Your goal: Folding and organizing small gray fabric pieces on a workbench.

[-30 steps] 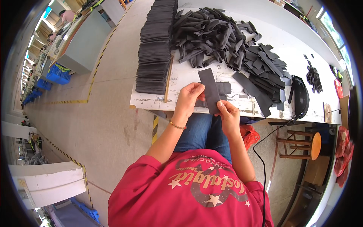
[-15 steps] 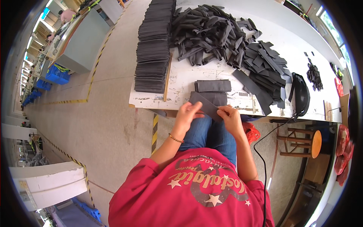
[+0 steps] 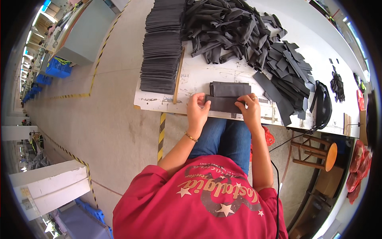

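Note:
A flat, dark grey fabric strip [image 3: 223,104] lies near the table's front edge, stretched between my two hands. My left hand [image 3: 197,111] pinches its left end with thumb and fingers. At the opposite end my right hand [image 3: 250,110] holds the strip's right corner, thumb beneath and fingers bent over it. Directly behind, and touching its far edge, is a small stack of similar dark pieces [image 3: 230,89]. What lies under the held strip is hidden.
A long row of stacked dark pieces [image 3: 161,47] stands left on the white table [image 3: 191,77], beside a wooden stick [image 3: 178,75]. Behind are heaped rolled dark tubes [image 3: 227,28]. Flat strips [image 3: 288,71] and a black cord bundle [image 3: 321,105] lie right. A wooden stool [image 3: 326,153] stands below.
The strip was slanted and raised over the table's edge; now it lies level on the table. Both hands have moved forward, spreading to its two ends.

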Available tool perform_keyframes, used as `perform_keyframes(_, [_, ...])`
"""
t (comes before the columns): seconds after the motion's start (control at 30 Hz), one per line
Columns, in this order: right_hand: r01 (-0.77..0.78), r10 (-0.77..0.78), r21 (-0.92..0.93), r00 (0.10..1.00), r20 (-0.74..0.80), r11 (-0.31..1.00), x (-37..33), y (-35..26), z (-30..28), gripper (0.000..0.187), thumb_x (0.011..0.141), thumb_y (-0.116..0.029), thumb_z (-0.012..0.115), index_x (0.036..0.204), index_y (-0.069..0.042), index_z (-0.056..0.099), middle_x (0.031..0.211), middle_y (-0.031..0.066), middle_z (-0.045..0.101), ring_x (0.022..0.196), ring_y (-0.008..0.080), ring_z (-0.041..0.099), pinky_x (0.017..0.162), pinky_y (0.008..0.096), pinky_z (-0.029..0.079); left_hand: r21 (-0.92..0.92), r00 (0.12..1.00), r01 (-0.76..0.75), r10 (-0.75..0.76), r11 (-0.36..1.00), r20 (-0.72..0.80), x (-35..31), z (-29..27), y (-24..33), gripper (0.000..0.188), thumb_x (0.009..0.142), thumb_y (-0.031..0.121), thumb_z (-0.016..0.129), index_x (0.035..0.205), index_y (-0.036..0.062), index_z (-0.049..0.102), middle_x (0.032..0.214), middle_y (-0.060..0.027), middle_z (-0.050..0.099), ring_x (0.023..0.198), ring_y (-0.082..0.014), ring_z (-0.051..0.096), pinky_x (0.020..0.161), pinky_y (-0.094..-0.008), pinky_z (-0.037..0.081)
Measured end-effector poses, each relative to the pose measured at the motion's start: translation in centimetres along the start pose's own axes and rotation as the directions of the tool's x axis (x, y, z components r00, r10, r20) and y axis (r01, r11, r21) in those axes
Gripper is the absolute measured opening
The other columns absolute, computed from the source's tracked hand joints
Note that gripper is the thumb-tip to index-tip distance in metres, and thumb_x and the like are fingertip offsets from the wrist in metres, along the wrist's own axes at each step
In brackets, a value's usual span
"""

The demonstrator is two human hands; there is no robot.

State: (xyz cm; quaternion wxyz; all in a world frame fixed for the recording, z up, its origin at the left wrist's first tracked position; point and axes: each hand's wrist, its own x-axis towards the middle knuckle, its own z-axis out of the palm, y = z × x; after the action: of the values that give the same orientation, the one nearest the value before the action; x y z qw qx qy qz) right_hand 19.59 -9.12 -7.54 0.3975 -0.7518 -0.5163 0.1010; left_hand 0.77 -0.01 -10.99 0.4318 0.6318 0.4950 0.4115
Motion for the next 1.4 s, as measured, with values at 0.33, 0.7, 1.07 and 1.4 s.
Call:
perform_keyframes(0.33, [-0.140, 0.152, 0.098, 0.978, -0.140, 0.985, -0.6, 0.1, -0.6, 0.019, 0.081, -0.009, 0.074, 0.094, -0.002, 0.062, 0.093, 0.0088, 0.058, 0.071, 0.0197, 0.052, 0.063, 0.0337, 0.044, 0.059, 0.985, -0.171, 0.170, 0.983, 0.028, 3.4, -1.0, 0.9, 0.015, 0.083, 0.006, 0.069, 0.097, 0.0043, 0.064, 0.087, -0.0067, 0.063, 0.071, -0.0158, 0.059, 0.063, -0.0288, 0.048])
perform_keyframes(0.7, [-0.120, 0.022, -0.505, 0.980, -0.196, 0.855, 4.5, 7.1, -4.1, 0.040, 0.080, -0.015, 0.072, 0.118, -0.005, 0.062, 0.118, 0.0131, 0.059, 0.109, 0.0328, 0.055, 0.090, 0.0430, 0.044, 0.365, 0.984, -0.120, 0.159, 0.923, -0.079, 22.7, 4.4, -0.7, 0.026, 0.090, 0.018, 0.059, 0.100, -0.0054, 0.067, 0.098, -0.0270, 0.067, 0.095, -0.0411, 0.064, 0.085, -0.0449, 0.050])
perform_keyframes(1.07, [0.105, -0.122, -0.735, 0.992, 0.030, 0.670, 4.0, 9.8, -3.2, 0.013, 0.077, -0.008, 0.063, 0.088, -0.003, 0.061, 0.092, 0.0116, 0.060, 0.088, 0.0293, 0.056, 0.077, 0.0409, 0.046, 0.183, 0.977, -0.204, 0.213, 0.962, -0.032, 14.8, 2.7, 1.7, 0.018, 0.071, 0.006, 0.076, 0.089, 0.0102, 0.074, 0.086, -0.0060, 0.062, 0.076, -0.0207, 0.062, 0.067, -0.0326, 0.049])
perform_keyframes(1.4, [-0.126, 0.312, 0.401, 0.842, -0.440, 0.907, 3.7, 2.2, -7.9, 0.041, 0.080, 0.008, 0.055, 0.119, -0.004, 0.056, 0.095, 0.0101, 0.060, 0.090, 0.0199, 0.057, 0.080, 0.0334, 0.047, -0.219, 0.953, -0.247, 0.277, 0.944, 0.120, 8.8, -0.8, 5.2, 0.011, 0.086, -0.006, 0.065, 0.093, 0.0001, 0.071, 0.091, -0.0016, 0.053, 0.068, -0.0092, 0.061, 0.056, -0.0200, 0.048])
